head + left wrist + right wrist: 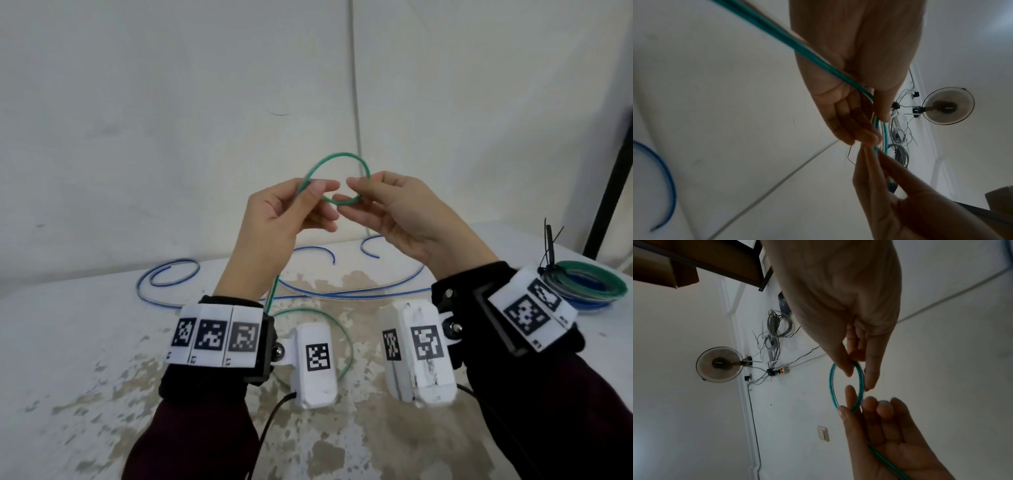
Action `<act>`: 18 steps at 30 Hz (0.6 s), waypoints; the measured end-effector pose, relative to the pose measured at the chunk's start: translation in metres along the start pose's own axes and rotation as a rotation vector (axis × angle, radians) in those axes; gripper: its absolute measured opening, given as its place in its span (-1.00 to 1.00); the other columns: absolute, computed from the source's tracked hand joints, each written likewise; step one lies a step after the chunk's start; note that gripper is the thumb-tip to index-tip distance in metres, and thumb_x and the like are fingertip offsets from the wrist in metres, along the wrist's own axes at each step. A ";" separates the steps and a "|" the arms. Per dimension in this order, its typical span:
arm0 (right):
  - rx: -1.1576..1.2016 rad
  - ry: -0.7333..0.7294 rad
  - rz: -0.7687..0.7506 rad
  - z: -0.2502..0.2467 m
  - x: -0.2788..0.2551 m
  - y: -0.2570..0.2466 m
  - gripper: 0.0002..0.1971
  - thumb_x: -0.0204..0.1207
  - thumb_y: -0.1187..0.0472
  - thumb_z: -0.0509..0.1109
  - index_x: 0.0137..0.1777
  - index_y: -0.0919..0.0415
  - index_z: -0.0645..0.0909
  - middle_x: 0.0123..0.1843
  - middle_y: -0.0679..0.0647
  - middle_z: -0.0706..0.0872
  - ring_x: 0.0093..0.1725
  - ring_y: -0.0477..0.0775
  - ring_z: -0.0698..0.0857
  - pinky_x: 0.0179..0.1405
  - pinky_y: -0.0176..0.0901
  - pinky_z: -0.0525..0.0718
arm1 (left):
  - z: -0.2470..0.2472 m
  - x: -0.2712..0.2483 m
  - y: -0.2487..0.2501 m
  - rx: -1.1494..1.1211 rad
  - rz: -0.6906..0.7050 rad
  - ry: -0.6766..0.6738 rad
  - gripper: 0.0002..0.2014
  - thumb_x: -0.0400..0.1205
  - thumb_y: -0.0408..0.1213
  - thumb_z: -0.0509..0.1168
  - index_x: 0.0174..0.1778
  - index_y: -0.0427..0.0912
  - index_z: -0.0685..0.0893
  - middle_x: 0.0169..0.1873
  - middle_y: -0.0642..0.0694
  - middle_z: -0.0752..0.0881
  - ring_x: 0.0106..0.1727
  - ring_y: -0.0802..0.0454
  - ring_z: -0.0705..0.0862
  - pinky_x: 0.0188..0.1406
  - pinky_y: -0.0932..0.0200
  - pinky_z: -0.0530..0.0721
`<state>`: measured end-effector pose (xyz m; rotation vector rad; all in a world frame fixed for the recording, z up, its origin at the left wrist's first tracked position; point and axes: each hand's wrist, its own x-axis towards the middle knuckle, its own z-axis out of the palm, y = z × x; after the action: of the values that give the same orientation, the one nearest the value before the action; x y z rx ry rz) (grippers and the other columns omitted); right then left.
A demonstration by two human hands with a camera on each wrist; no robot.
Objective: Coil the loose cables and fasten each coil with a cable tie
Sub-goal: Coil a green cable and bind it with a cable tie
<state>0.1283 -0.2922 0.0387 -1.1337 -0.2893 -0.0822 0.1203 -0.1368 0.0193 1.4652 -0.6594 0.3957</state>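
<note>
1. Nearest you, at 6 o'clock in the head view: the slack of the green cable (pixel 347 346) lies curved on the tabletop (pixel 85 342) between your wrists, then climbs toward your left hand (pixel 274 219).
2. Left hand: thumb and forefinger are pinched narrow on the green cable at the loop's 8 o'clock side; the other fingers (pixel 320 222) are loosely curled below it. In the left wrist view the cable runs across your palm and out past the fingertips.
3. Right hand (pixel 404 212): thumb and forefinger pinch the same loop at about 4 o'clock, also narrow. The right wrist view shows the ring (pixel 846 386) closed between both hands.
4. Key relation: the small loop (pixel 337 161) stands upright above your fingertips, arcing through 12 o'clock, w/ its plane roughly facing you. The free run hangs from your left side, so that hand looks nearer the feed; I judge the next turn comes up from there while the right keeps the ring.
5. Progress, as a guess: early; roughly one turn made, no tie on this one.
6. Farther, 9 to 1 o'clock: the blue cable (pixel 171 274) sprawls loose on the tabletop.
7. At 3 o'clock: a finished coil (pixel 592 284) w/ a black cable tie (pixel 549 246) sticking up.
</note>
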 end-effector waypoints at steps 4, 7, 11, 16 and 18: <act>-0.202 -0.075 0.012 0.004 -0.003 0.006 -0.87 0.56 0.36 0.38 -0.21 0.31 0.52 -0.30 0.17 0.66 -0.22 0.08 0.80 -0.13 -0.19 0.79 | -0.009 0.002 -0.001 0.046 -0.037 0.035 -0.71 0.73 -0.26 0.14 -0.20 -0.23 0.70 -0.34 -0.07 0.63 -0.28 0.06 0.59 -0.13 0.16 0.67; -0.583 -0.197 0.011 0.006 -0.007 0.009 -0.85 0.52 0.19 0.45 -0.01 0.22 0.57 -0.11 0.12 0.76 -0.04 0.03 0.78 0.11 0.01 0.75 | -0.013 0.003 0.001 0.020 -0.049 -0.010 -0.63 0.75 -0.23 0.08 -0.36 -0.21 0.56 -0.38 -0.06 0.64 -0.26 0.03 0.64 -0.11 0.13 0.67; -0.697 -0.194 -0.106 0.009 -0.009 0.007 -0.74 0.49 0.17 0.48 0.14 0.19 0.59 -0.07 0.08 0.73 0.00 -0.02 0.73 0.15 0.03 0.69 | -0.020 0.003 0.002 0.073 -0.103 -0.035 -0.60 0.75 -0.20 0.07 -0.42 -0.21 0.46 -0.43 -0.12 0.59 -0.34 0.00 0.59 -0.13 0.15 0.65; -0.599 -0.279 -0.065 0.005 -0.011 0.003 -0.84 0.49 0.24 0.47 0.02 0.25 0.61 -0.24 0.05 0.72 -0.19 0.00 0.72 0.05 -0.07 0.69 | -0.021 -0.001 0.006 0.135 -0.182 -0.189 -0.61 0.74 -0.17 0.08 -0.40 -0.24 0.44 -0.56 0.02 0.53 -0.41 0.03 0.51 -0.23 0.23 0.59; -0.592 -0.350 -0.010 0.004 -0.013 0.001 -0.87 0.50 0.24 0.45 -0.01 0.26 0.62 -0.25 0.10 0.69 -0.27 0.01 0.68 -0.03 -0.14 0.68 | -0.018 -0.003 0.008 0.169 -0.220 -0.252 -0.61 0.73 -0.16 0.08 -0.40 -0.23 0.44 -0.57 0.04 0.51 -0.44 0.07 0.48 -0.23 0.23 0.58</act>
<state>0.1152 -0.2893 0.0361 -1.7377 -0.6083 0.0269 0.1161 -0.1177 0.0243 1.7474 -0.6674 0.0981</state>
